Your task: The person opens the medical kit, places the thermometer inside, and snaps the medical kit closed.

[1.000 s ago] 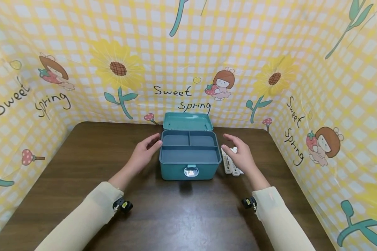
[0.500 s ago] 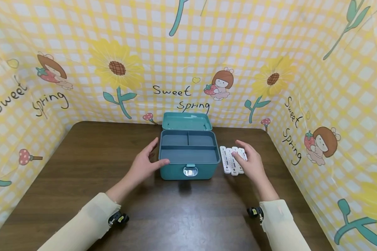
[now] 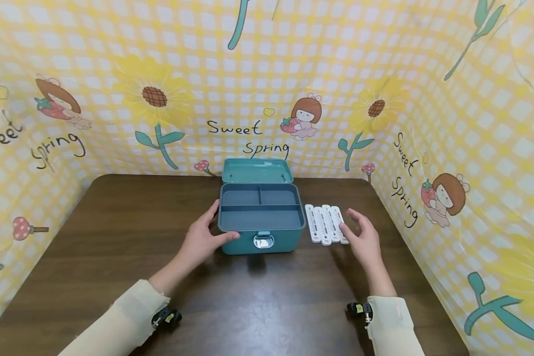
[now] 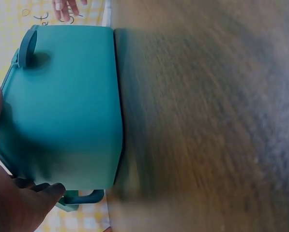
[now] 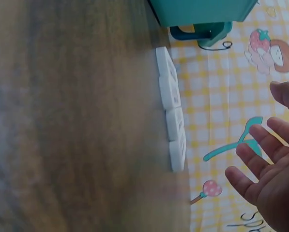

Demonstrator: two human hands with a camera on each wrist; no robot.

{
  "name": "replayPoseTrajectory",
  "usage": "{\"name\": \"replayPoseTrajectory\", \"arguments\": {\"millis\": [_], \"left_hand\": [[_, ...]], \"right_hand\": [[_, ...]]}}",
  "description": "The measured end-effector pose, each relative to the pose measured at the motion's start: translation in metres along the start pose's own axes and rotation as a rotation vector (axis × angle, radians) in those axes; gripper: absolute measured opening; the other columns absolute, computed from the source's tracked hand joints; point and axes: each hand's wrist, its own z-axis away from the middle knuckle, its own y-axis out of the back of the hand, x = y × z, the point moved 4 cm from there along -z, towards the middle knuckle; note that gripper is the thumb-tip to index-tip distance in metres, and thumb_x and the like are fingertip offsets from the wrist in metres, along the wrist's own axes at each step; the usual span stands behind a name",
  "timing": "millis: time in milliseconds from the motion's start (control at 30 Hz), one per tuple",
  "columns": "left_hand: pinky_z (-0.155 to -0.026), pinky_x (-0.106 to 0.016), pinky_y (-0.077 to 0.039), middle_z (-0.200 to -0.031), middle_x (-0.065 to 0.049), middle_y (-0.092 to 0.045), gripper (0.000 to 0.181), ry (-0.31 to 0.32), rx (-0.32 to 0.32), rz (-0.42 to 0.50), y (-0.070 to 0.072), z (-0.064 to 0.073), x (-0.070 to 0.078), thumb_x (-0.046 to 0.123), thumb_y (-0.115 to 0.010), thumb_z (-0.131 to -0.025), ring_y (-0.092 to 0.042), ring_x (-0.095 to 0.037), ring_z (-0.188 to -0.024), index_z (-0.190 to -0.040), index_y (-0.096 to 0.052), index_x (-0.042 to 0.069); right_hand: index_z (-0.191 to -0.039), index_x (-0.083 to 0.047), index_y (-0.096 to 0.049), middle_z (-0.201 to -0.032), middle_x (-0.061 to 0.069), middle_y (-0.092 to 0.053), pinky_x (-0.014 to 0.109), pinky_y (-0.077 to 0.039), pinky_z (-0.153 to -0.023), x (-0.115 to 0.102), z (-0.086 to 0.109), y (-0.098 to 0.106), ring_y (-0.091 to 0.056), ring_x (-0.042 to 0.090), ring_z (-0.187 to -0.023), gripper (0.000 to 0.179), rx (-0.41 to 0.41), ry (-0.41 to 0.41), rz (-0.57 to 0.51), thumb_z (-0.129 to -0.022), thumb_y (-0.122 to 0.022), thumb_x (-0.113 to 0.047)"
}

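A teal storage box [image 3: 238, 246] stands on the table, its lid [image 3: 258, 171] raised at the back. Inside sits a grey-blue tray [image 3: 260, 217] divided into three compartments, with nothing in them. My left hand [image 3: 199, 241] is spread around the box's left side, thumb by the front face and fingers along the side; the left wrist view shows it close against the teal wall [image 4: 67, 106]. To the right of the box lie several slim white plastic sticks [image 3: 325, 225] with small printed marks, side by side. My right hand [image 3: 366, 242] hovers at their right end, fingers apart, holding nothing.
A silver clasp [image 3: 263, 241] is on the box's front. The brown wooden table [image 3: 258, 311] is enclosed by a yellow checked cloth [image 3: 196, 69] at the back and sides. In the right wrist view, a teal handle [image 5: 202, 34] sticks out from the box.
My right hand has moved right, off the white sticks, uncovering them. My left hand's thumb has come round to the box's front. The head view has shifted slightly.
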Motion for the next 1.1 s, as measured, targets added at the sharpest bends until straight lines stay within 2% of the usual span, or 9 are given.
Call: {"name": "replayPoseTrajectory", "arguments": {"millis": [400,600,800,1100], "left_hand": [[-0.11,-0.054,-0.047,-0.167,-0.006,-0.03,0.116,0.016,0.001,-0.012,-0.001,0.0,-0.004,0.067,-0.078,-0.078,-0.043,-0.036,-0.146,-0.165,-0.018,0.022],[-0.111,-0.054,-0.046,-0.167,-0.007,-0.03,0.113,0.013,0.005,-0.033,-0.001,0.001,-0.003,0.067,-0.076,-0.08,-0.044,-0.037,-0.145,-0.165,-0.018,0.021],[-0.11,-0.053,-0.046,-0.168,-0.006,-0.027,0.113,0.023,0.006,-0.032,-0.001,0.002,-0.001,0.068,-0.076,-0.08,-0.043,-0.036,-0.145,-0.165,-0.017,0.023],[-0.112,-0.052,-0.045,-0.168,-0.004,-0.026,0.113,0.048,-0.01,-0.021,-0.004,0.002,0.003,0.069,-0.075,-0.08,-0.042,-0.034,-0.147,-0.165,-0.016,0.023]], "right_hand": [[-0.142,0.002,-0.056,-0.142,0.022,-0.059,0.054,-0.041,-0.113,0.03,0.005,0.002,-0.051,0.038,-0.136,0.057,0.006,-0.151,0.034,-0.093,-0.076,-0.018],[-0.142,0.001,-0.056,-0.144,0.021,-0.058,0.052,-0.038,-0.116,0.041,0.004,0.0,-0.048,0.036,-0.139,0.057,-0.002,-0.198,0.069,-0.093,-0.077,-0.021],[-0.141,0.004,-0.056,-0.143,0.025,-0.056,0.054,-0.034,-0.118,0.047,0.004,-0.001,-0.047,0.04,-0.139,0.062,-0.022,-0.196,0.17,-0.091,-0.079,-0.024],[-0.137,0.003,-0.061,-0.133,0.025,-0.061,0.058,-0.034,-0.113,0.056,0.007,-0.006,-0.047,0.044,-0.129,0.064,-0.064,-0.176,0.352,-0.086,-0.083,-0.029]]}}
